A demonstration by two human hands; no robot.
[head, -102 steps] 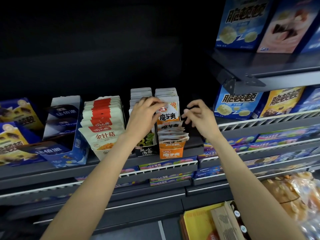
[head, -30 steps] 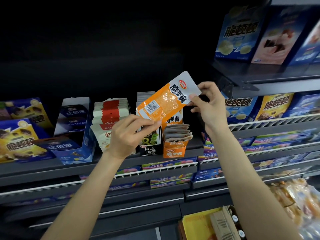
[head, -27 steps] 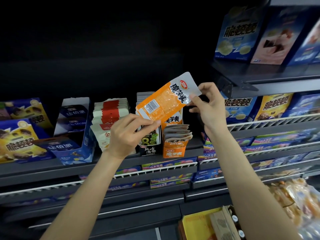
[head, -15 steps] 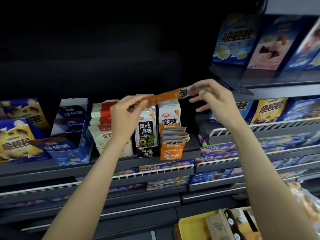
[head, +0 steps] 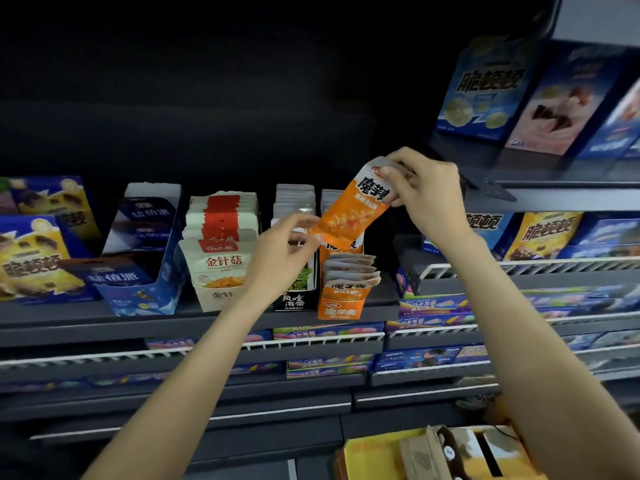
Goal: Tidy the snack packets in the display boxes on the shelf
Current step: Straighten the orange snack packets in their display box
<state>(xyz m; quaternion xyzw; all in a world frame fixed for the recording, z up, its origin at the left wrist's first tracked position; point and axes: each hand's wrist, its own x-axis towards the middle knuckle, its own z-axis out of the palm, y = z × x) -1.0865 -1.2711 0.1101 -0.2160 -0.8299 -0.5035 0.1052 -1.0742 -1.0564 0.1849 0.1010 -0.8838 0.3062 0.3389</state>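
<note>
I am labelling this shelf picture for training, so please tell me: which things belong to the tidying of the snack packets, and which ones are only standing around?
Belonging to the job:
- flat orange foil snack packet, pinched by both hands
- left hand
- right hand
- small orange cardboard display box

Only standing around:
- white cardboard mushroom-snack box
- blue cardboard biscuit boxes
- yellow carton below

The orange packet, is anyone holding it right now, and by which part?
Yes, both hands hold the orange packet: the right hand pinches its top white edge, and the left hand pinches its bottom edge, above the orange display box.
</note>
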